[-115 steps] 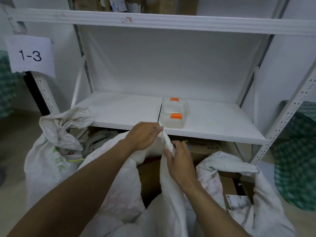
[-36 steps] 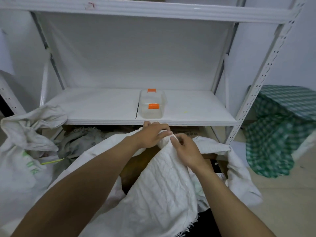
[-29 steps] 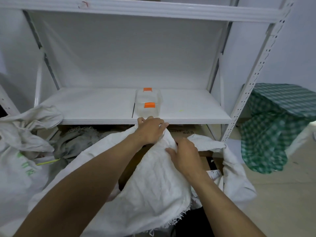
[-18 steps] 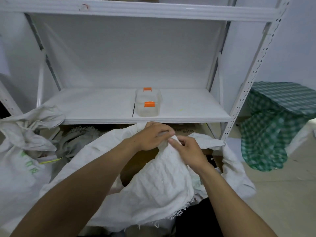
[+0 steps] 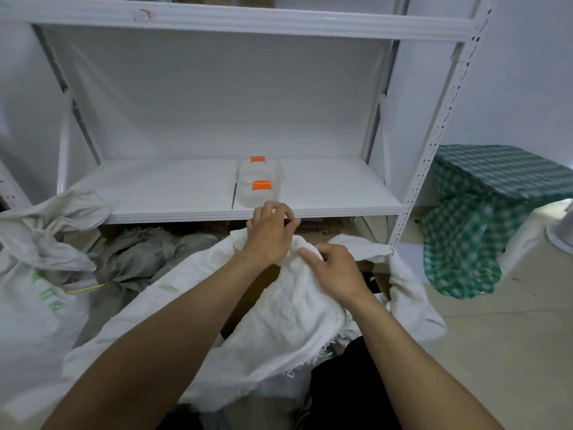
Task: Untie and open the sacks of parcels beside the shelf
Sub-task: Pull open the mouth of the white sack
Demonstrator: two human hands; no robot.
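A large white woven sack (image 5: 288, 324) lies in front of me below the shelf, its mouth spread wide and its frayed rim folded toward me. Brown cardboard parcels (image 5: 319, 232) show inside and behind it. My left hand (image 5: 269, 232) grips a bunched fold of the sack's rim at the top. My right hand (image 5: 335, 271) grips the same cloth just to the right and a little lower. A second white sack (image 5: 37, 293) with green print stands at the far left, its neck gathered.
A white metal shelf (image 5: 186, 212) runs straight ahead, carrying a clear plastic box with orange clips (image 5: 259, 187). Grey crumpled sacking (image 5: 139, 259) lies under the shelf at left. Something draped in green checked cloth (image 5: 483, 218) stands at the right on a pale tiled floor.
Both hands stayed on the sack's bunched rim, shifting their hold. More of the cloth is now folded down toward me. The view turned slightly right since the earliest frame.
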